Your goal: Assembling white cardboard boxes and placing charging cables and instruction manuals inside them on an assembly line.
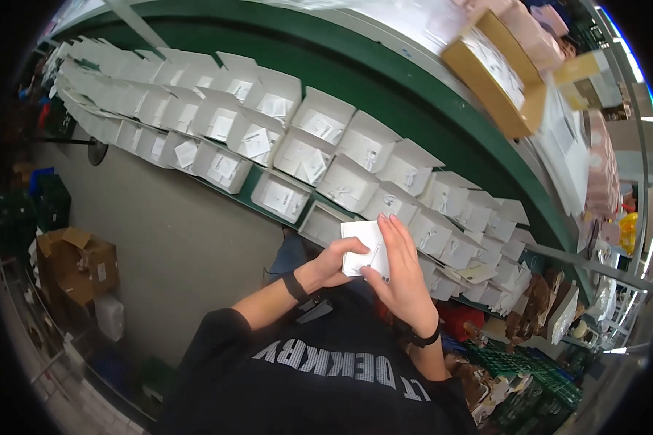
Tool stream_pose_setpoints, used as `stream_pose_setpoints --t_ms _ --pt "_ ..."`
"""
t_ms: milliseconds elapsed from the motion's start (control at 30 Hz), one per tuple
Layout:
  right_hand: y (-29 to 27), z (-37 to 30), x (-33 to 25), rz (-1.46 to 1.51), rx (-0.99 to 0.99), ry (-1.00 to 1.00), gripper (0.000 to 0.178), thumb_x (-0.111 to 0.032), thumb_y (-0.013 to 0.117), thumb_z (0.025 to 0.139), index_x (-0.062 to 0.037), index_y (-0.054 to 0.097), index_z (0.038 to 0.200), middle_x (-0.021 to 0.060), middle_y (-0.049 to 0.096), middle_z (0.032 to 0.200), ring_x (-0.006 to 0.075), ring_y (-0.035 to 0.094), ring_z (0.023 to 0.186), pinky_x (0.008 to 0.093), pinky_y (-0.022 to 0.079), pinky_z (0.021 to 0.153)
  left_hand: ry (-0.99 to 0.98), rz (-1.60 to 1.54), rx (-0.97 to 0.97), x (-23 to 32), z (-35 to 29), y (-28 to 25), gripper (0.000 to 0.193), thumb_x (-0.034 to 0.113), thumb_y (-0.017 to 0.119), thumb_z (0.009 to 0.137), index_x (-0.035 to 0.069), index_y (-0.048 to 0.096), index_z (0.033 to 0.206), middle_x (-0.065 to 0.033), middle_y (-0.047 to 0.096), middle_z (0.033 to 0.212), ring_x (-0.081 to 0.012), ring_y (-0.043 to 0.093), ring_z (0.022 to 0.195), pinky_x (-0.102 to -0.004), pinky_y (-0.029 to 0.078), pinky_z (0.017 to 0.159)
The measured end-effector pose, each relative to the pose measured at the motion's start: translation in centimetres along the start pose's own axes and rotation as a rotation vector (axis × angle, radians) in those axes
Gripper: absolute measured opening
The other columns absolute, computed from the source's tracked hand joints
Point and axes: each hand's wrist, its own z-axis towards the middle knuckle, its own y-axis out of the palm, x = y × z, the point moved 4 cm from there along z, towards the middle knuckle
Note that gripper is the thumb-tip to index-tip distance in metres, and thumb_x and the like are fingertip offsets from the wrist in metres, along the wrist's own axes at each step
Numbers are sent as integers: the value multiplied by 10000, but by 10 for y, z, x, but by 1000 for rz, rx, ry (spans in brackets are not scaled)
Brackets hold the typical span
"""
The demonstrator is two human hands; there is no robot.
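In front of my chest is a small stack of white square cards [353, 230] with a thin dark drawing on the top one. My left hand [335, 259] grips it from the left, thumb lying over the top card and the fingers hidden underneath. From the right, my right hand [404, 279] presses along the stack's edge, its fingers straight and close together and its thumb on the lower edge. Just beyond the stack is a white open bin [323, 225] at the front of the rack. Another white bin [281, 196] beside it contains white printed cards.
Rows of white open bins [319, 123] with cards or small parts run along a green rack [217, 36]. On the shelf above sits an open cardboard box [486, 80]. A brown carton [80, 264] stands on the grey floor [196, 239] at left; green crates [536, 370] are at lower right.
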Motion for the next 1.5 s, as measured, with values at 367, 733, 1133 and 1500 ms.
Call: stream_pose_setpoints --t_ms 367,733,1133,1500 --pt "93 42 39 484 -32 764 397 -177 816 898 31 628 1179 165 696 1041 205 636 911 351 514 806 127 -54 98 93 -94 -64 730 99 544 860 -84 380 1548 -223 520 1535 -379 590 1336 -464 444 1171" --pt "128 48 20 437 231 578 295 -171 804 918 22 662 1091 80 716 917 108 636 835 305 506 718 1 445 344 121 -120 -101 754 112 632 825 -95 429 1521 -230 572 1476 -356 609 1329 -453 502 1130" --pt "195 -32 94 577 455 902 339 -205 800 916 25 668 1127 89 712 783 183 671 691 320 529 652 -388 299 280 119 -89 -117 660 51 602 893 -84 431 1516 -205 570 1495 -337 611 1329 -439 510 1129" --pt "191 -7 43 793 367 731 332 -166 808 903 37 681 1133 71 679 833 142 609 705 297 512 667 -323 361 409 100 -88 -118 594 -10 599 903 -70 468 1479 -227 616 1413 -346 657 1255 -433 544 1089"
